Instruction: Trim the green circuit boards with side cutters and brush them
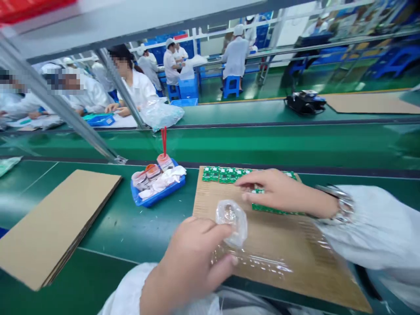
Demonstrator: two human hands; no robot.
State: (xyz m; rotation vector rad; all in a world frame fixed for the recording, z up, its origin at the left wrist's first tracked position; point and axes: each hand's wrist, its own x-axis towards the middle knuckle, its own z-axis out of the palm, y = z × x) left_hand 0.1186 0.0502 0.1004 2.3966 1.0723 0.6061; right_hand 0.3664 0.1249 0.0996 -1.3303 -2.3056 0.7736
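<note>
Left hand (187, 262) gripped a clear plastic bag (231, 223) above a cardboard sheet (288, 249). Right hand (278, 192) touched green circuit boards (226, 174) lying on the sheet; whether it grasped one was unclear.

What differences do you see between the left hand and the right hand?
The left hand closes around a clear plastic piece, while the right hand lies flatter, reaching over green circuit boards. The right wrist shows a metal wristband; no band shows on the left wrist. Both hands are bare, come out of white sleeves, and are above the same cardboard sheet.
</note>
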